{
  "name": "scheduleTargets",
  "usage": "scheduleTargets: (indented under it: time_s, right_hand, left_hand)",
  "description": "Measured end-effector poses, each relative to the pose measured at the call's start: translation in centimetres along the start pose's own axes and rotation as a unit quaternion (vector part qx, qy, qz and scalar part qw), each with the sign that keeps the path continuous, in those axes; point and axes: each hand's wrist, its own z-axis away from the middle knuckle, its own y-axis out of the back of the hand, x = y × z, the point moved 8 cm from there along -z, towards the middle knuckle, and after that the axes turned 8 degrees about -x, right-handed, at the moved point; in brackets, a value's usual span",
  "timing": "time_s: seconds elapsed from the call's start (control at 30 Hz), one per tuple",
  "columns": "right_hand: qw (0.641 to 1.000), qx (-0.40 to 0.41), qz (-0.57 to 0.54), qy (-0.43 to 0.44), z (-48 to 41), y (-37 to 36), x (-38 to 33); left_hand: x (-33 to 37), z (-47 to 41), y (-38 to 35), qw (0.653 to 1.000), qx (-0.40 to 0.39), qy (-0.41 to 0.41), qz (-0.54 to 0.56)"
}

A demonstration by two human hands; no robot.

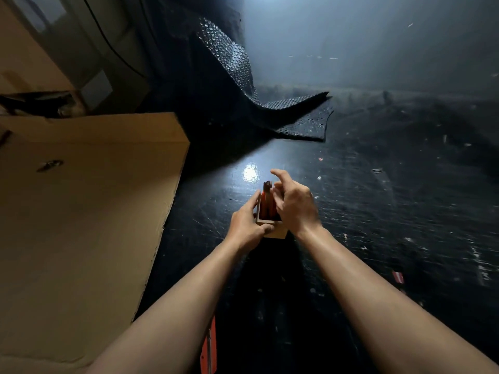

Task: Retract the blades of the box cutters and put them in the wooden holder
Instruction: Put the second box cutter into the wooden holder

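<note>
Forearms: both reach forward from the bottom of the view over the dark counter (378,206), meeting at the wooden holder (278,231).
Loose cutter: an orange box cutter (209,346) lies on the counter at the near edge, between the forearms and well apart from the holder; whether its blade is retracted cannot be told.
Wooden holder: it stands upright on the counter near the middle, just beside the right edge of the large cardboard box (89,211).
Cutters in holder: several orange box cutters (267,203) stand inside it, dark ends up; blur hides the count.
Left hand (247,225): closed around the holder's left side and near corner, steadying it.
Right hand (293,205): over the holder's right side, fingers loosely spread with the index raised, gripping nothing that shows; it seems to be letting a cutter settle.
Progress: by my judgement most of the task is done, with the holder loaded and at least the near cutter left to stow.
Beyond: black bubble wrap (297,117) droops onto the counter's far side, well apart from both hands.
</note>
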Motion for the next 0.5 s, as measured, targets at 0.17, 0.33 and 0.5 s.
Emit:
scheduleTargets:
  time_s: [0.17,0.33,0.5]
  right_hand:
    - [1.000,0.002,0.007,0.023,0.3,2.1,-1.2]
    - [0.998,-0.023,0.048,0.031,2.0,3.1,-2.8]
    - [0.995,-0.079,0.053,0.013,5.8,1.8,-5.2]
  left_hand:
    - [0.6,0.7,0.4,1.000,0.007,-0.003,-0.026]
    - [0.7,2.8,1.4,0.998,0.032,0.010,-0.047]
    - [-0.2,8.1,3.3,0.996,0.081,-0.002,-0.047]
